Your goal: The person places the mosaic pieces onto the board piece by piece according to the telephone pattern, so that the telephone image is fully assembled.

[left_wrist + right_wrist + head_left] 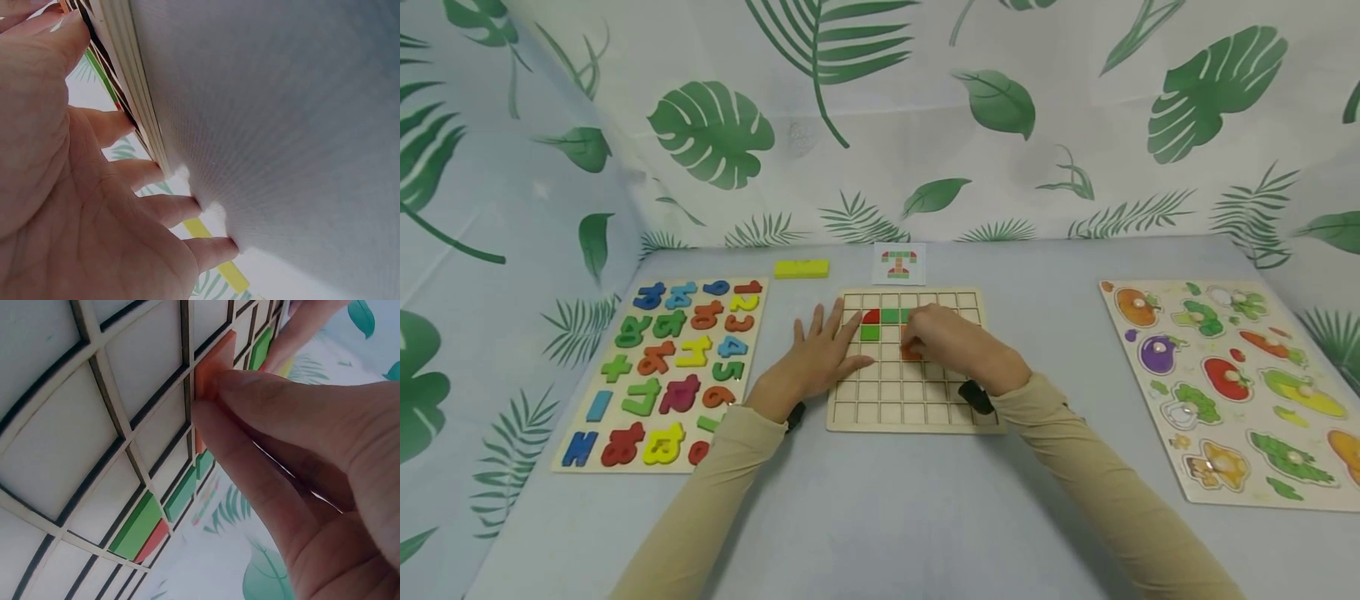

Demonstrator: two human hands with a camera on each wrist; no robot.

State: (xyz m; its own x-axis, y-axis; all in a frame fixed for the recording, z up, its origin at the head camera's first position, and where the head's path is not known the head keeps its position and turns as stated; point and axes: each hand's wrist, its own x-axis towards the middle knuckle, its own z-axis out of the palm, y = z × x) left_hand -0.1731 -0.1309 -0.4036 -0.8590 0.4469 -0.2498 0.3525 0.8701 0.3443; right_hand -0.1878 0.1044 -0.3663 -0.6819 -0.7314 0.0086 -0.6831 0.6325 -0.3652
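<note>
A wooden grid board [917, 417] lies on the table between the hands. My left hand [812, 358] spreads its fingers at the board's left edge; in the left wrist view, some fingertips [228, 247] rest on the tabletop. Over the upper middle of the grid, my right hand [951, 342] pinches an orange square tile [215, 359] between thumb and forefinger, right at its cell. A red curved-corner tile [871, 317] and green square tiles [889, 316] sit in an upper row, with another light green tile [869, 333] below the red one. The right hand covers part of that row.
Behind the board lies a pattern card [898, 264] showing a T-like shape in red, green and orange. A yellow block [801, 269] is to its left. A number puzzle [681, 350] stands left, a vegetable puzzle [1232, 392] right. Leaf-printed cloth [880, 125] hangs behind.
</note>
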